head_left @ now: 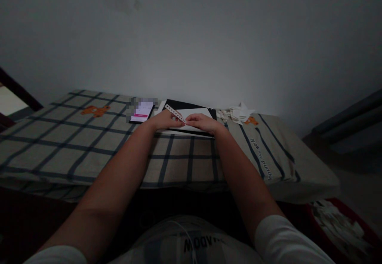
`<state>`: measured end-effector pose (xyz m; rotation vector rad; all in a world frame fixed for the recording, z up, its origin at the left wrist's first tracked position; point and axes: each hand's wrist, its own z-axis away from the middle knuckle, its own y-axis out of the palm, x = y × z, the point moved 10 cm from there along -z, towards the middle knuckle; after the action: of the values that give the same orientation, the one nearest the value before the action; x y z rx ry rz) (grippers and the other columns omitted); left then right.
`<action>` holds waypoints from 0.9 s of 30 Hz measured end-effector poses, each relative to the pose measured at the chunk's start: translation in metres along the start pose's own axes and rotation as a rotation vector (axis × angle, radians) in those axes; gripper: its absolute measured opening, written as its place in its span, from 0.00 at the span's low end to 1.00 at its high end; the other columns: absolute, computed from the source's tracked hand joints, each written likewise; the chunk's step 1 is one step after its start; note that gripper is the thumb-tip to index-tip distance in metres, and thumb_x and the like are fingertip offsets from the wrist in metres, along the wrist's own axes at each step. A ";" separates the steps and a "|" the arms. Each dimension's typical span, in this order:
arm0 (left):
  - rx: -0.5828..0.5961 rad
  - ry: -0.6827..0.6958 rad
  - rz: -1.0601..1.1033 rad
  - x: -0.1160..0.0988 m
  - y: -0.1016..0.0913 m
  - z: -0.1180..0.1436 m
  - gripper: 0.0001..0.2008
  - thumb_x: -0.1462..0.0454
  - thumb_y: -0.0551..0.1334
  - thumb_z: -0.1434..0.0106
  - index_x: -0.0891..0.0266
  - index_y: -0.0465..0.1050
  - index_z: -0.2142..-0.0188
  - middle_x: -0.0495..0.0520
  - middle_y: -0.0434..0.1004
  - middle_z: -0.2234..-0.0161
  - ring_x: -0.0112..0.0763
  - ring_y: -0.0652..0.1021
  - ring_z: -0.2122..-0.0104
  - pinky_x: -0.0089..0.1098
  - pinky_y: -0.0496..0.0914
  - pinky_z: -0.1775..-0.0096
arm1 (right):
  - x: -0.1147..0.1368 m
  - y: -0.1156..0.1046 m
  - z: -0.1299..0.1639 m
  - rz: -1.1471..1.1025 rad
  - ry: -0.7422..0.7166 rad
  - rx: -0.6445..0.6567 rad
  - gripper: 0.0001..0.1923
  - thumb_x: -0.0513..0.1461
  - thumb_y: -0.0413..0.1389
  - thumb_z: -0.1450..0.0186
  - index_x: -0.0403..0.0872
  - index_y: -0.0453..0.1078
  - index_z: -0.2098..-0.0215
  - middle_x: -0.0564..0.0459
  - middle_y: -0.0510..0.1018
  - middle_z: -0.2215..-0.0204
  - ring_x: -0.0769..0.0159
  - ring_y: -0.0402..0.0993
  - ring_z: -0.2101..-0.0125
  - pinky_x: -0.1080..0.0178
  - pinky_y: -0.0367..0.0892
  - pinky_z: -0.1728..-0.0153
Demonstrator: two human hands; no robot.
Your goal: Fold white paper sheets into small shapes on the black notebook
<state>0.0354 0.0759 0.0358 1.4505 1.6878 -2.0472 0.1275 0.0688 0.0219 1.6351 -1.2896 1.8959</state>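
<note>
A plain grey wall point(191, 57) rises in dim light behind our bench point(89, 152), which is spread with a checked cloth point(182, 164). Near the bench's back edge, about midway between its left and right edges, we have a narrow white strip point(174, 112) with a row of holes, raised over a white sheet point(195, 113) and a black folder-like thing point(182, 104). The strip's long axis slants: its free end points toward the back left corner of the bench, its other end toward the front right, where our fingertips come together. Our left hand point(170, 120) is the nearer to the strip's middle and seems to pinch it close to the lower end, the length running up past the fingers. Our right hand point(202, 121) lies wholly to the right of the strip, fingers curled, tips at its lower end; we cannot tell whether they grip it. A lit tablet or phone point(143, 110) sits toward the left edge from our left hand, and crumpled paper point(235, 113) lies toward the right edge, near the back.
</note>
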 end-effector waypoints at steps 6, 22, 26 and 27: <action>-0.003 -0.001 -0.007 -0.002 0.000 0.001 0.18 0.54 0.62 0.50 0.65 0.72 0.65 0.51 0.74 0.71 0.30 0.73 0.71 0.28 0.65 0.69 | -0.003 0.000 0.001 -0.020 0.026 0.011 0.12 0.45 0.57 0.43 0.44 0.71 0.67 0.55 0.72 0.72 0.70 0.63 0.71 0.67 0.58 0.67; 0.006 0.048 0.010 -0.003 0.005 -0.002 0.16 0.55 0.64 0.51 0.64 0.74 0.66 0.52 0.75 0.70 0.31 0.74 0.69 0.29 0.67 0.67 | -0.009 0.003 0.008 0.000 0.133 0.017 0.14 0.46 0.57 0.45 0.43 0.70 0.68 0.60 0.61 0.82 0.75 0.50 0.81 0.67 0.44 0.79; 0.024 0.035 0.050 -0.003 0.006 -0.001 0.17 0.54 0.64 0.50 0.64 0.73 0.65 0.52 0.75 0.70 0.31 0.74 0.69 0.29 0.67 0.67 | -0.003 0.004 0.006 0.052 0.080 0.023 0.15 0.47 0.56 0.44 0.43 0.70 0.68 0.59 0.63 0.80 0.74 0.52 0.79 0.67 0.47 0.77; 0.034 0.039 0.060 -0.004 0.007 -0.001 0.17 0.54 0.63 0.49 0.64 0.74 0.65 0.52 0.75 0.70 0.31 0.74 0.69 0.29 0.67 0.66 | -0.001 0.004 0.006 0.060 0.061 0.023 0.15 0.47 0.56 0.43 0.43 0.71 0.67 0.59 0.64 0.79 0.74 0.53 0.79 0.67 0.48 0.76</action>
<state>0.0423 0.0721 0.0343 1.5416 1.6108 -2.0390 0.1282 0.0624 0.0188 1.5532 -1.3104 1.9870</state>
